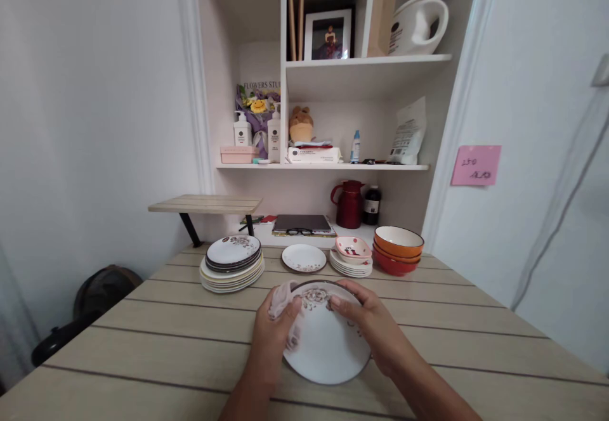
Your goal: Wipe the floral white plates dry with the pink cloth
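White, round, ceramic-looking plate (328,345) with a thin dark rim and a brown floral print is held between both hands at the near side of the table, its face turned up toward the wearer; whether its near edge touches the wood cannot be told. The left hand (276,329) is closed on the left rim together with a pale pinkish, thin crumpled cloth (280,300), thumb over the face. The right hand (368,316) grips the upper right rim, its thumb lying by the print and its other fingers mostly hidden behind. With fabric between the left fingers and the glaze, that side seems the weaker hold: if the right hand let go, the plate could slide or tip and chip on the pale slatted wooden table (166,357). Just beyond lies a single small white plate with brown sprigs (303,259); a forward swing of the rim might knock it. Left of it, a tall mixed stack of white and dark-edged plates (233,265) looks liable to shift if an elbow brushed it. To the right, a pink-and-white patterned bowl (353,250) sits on small white dishes (351,270), and the nested orange and red bowls (397,253) stand close beside, so a bump there could set them clinking together.
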Action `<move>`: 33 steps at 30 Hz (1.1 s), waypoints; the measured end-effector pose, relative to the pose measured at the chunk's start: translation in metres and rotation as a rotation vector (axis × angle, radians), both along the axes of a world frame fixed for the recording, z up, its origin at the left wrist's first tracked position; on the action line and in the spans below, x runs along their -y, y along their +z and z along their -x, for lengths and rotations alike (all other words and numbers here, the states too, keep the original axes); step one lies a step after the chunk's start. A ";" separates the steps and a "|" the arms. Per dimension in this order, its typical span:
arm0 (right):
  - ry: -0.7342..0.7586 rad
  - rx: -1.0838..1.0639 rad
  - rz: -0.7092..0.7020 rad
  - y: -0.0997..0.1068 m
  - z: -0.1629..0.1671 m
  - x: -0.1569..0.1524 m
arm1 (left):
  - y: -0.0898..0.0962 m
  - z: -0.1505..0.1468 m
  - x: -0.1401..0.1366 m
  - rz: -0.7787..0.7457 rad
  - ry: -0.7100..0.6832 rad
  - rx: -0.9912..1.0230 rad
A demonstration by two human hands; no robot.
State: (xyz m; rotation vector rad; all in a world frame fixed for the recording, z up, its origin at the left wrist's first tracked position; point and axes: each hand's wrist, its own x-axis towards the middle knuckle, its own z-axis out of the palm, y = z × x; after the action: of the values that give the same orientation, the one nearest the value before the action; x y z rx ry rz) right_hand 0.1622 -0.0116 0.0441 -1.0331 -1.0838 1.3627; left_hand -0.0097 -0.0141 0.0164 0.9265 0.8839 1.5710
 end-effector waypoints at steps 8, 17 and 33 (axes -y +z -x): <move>-0.069 -0.125 0.002 -0.013 0.010 -0.003 | -0.019 0.000 -0.013 0.013 -0.097 0.182; -0.210 -0.283 0.063 -0.024 0.022 -0.006 | -0.020 -0.002 -0.017 0.059 -0.104 0.296; -0.211 -0.500 0.146 -0.029 0.023 -0.015 | -0.024 -0.014 -0.017 0.152 -0.056 0.304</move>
State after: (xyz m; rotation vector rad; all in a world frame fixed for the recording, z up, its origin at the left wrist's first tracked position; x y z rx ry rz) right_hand 0.1391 0.0031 0.0148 -0.8183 -0.4986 1.4378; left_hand 0.0048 0.0025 -0.0078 0.5809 0.7429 1.5239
